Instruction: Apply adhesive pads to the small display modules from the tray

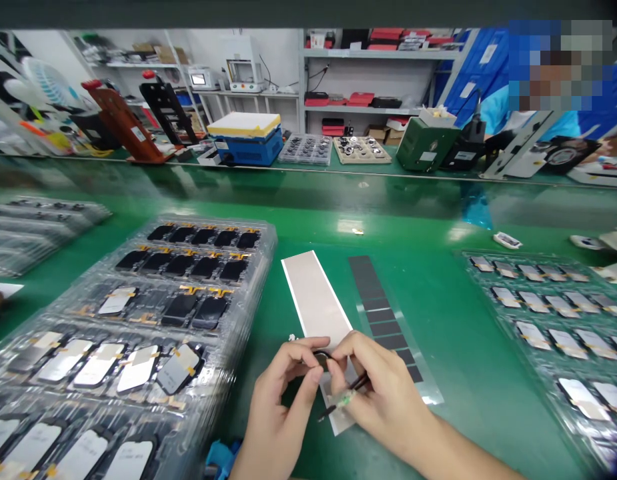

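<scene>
Head view: my left hand and right hand pinched a small black-edged part over the pale strip, probably to steady it; slim black tool lodged in the right, presumably for readiness.

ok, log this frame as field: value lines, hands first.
Left hand: pinches small dark part
Right hand: same part; slender dark tool tucked in grip
Beneath hands: pale strip
Right of strip: sheet with dark rectangles
Far left: clear tray stack, black parts, silvery parts
Far right: clear tray, silvery parts
</scene>
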A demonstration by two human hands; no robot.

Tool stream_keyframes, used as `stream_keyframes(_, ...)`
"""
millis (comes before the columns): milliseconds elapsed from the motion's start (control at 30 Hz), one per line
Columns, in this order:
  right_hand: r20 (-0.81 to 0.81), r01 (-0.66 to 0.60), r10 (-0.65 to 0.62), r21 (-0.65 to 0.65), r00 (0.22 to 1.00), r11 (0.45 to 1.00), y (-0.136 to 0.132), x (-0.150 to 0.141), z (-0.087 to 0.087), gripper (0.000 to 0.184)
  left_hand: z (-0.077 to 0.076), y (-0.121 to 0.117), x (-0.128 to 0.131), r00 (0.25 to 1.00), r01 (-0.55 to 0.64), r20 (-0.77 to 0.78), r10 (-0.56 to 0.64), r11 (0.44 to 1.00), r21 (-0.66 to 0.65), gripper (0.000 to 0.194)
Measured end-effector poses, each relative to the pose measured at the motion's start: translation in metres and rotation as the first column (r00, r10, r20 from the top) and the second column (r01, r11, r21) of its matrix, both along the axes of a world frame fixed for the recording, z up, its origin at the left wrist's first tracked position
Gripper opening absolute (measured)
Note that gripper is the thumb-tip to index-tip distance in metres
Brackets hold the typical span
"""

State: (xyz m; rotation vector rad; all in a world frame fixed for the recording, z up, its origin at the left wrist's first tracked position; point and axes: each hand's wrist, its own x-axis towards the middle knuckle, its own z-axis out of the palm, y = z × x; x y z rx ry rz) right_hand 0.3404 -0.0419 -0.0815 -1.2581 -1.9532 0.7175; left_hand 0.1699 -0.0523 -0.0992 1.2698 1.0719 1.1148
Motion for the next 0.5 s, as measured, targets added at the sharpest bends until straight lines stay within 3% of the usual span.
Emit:
stream_keyframes(133, 0.010, 0.001, -0.002, 0.042, 1.000, 0.999, 0.002, 0.000, 0.000, 0.007, 0.000, 0.001, -0.001, 0.992, 0.067, 0.115, -0.059, 0.996, -0.059, 0.019)
stream_keyframes(200, -0.066, -0.006, 0.005, -0.014, 0.998, 1.000, 0.002, 0.000, 0.003, 0.009, -0.001, 0.002, -0.001, 0.983, 0.044, 0.180, -0.032, 0.997, -0.064, 0.014)
stream_keyframes(267, -0.193, -0.041, 0.013, -0.143, 0.981, 0.989, 0.003, -0.001, 0.007, 0.012, -0.003, 0.001, -0.001, 0.972, 0.041, 0.234, -0.021, 0.996, -0.079, 0.024)
stream_keyframes(367, -0.405, -0.184, 0.015, -0.383, 0.914, 0.905, 0.002, -0.002, 0.012, 0.017, -0.004, -0.001, 0.000, 0.968, 0.148, 0.226, -0.111, 0.977, -0.153, 0.032)
stream_keyframes(500, -0.504, -0.271, -0.031, -0.514, 0.863, 0.814, 0.003, -0.003, 0.010, 0.020, -0.002, -0.005, 0.003, 0.968, 0.159, 0.223, -0.113, 0.967, -0.199, 0.038)
